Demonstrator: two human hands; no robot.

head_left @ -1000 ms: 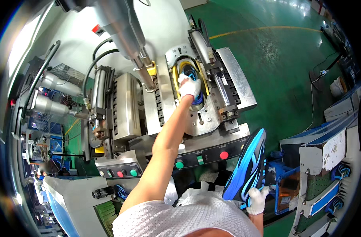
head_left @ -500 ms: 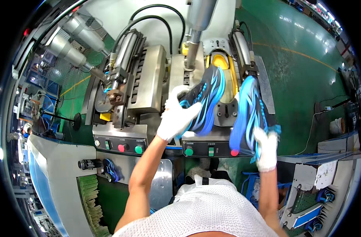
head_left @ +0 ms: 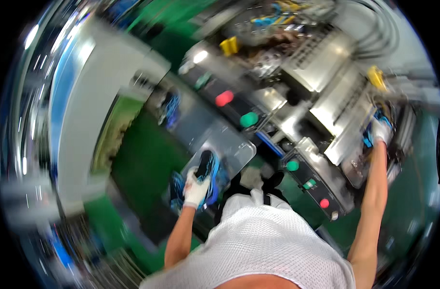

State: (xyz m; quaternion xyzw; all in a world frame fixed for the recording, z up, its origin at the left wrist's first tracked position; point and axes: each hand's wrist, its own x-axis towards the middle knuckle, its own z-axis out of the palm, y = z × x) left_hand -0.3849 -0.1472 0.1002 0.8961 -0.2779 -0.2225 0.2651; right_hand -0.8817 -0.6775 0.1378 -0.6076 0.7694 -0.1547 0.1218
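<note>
My left hand (head_left: 196, 190), in a white glove, grips a black-and-blue shoe upper (head_left: 208, 164) with long blue laces. It is low on the left, over a grey metal shelf (head_left: 237, 144). More blue-and-black material (head_left: 177, 189) lies beside that hand. Far to the right, my gloved right hand (head_left: 381, 131) is closed round another blue shoe upper (head_left: 368, 138) at the machine's right-hand station; motion blur hides its finger detail. The machine's steel block (head_left: 342, 103) stands just left of that hand.
A control panel with a red button (head_left: 224, 98) and a green button (head_left: 249, 119) fronts the machine. Another blue-laced shoe upper (head_left: 171, 110) lies farther up the shelf. At the left stand a pale cabinet (head_left: 87, 130) and a green bristle strip (head_left: 116, 132).
The view has swung left and blurred. My left hand has carried its shoe upper from the machine down to the shelf. My right hand has moved its upper up to the right-hand station.
</note>
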